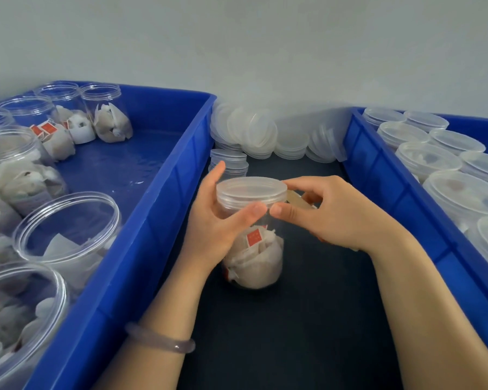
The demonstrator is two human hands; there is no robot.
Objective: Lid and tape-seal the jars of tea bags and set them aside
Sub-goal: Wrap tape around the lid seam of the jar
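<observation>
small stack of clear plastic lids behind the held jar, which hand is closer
Left. The left hand has a fingertip just beside the small stack of clear plastic lids; the right hand is further right, nearer the camera.

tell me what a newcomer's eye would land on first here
First, the clear jar of tea bags in the middle on the dark table, its lid on, gripped by the left hand while the right hand pinches a pale strip, probably tape, at the lid's rim. Next, two blue bins: the left bin holds open jars, the right bin holds lidded jars. At the back between them lie loose lids.
</observation>
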